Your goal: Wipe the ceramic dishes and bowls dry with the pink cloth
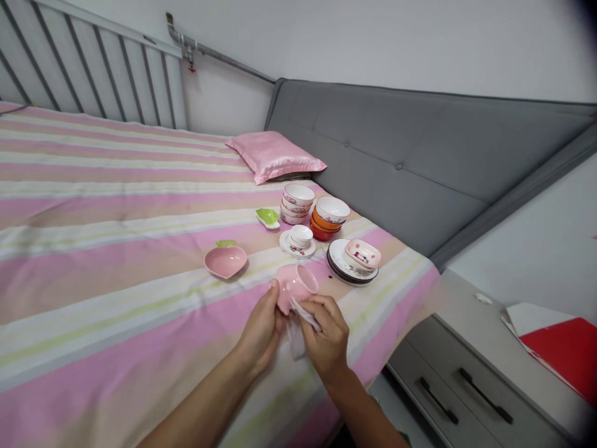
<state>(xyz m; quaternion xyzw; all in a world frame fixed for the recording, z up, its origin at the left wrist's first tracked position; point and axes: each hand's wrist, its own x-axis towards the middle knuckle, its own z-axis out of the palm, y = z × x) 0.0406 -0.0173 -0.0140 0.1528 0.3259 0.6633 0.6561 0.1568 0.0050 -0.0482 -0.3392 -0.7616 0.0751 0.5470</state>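
My left hand grips a small pink bowl tilted on its side above the striped bed sheet. My right hand is closed on a white cloth pressed against the bowl's lower rim. Both hands meet near the bed's right edge. A pink peach-shaped dish lies to the left of the hands.
Behind the hands stand stacked bowls, an orange-and-white bowl stack, small cups on saucers, plates with a pink dish and a green leaf dish. A pink pillow leans at the grey headboard. A grey drawer unit is at right.
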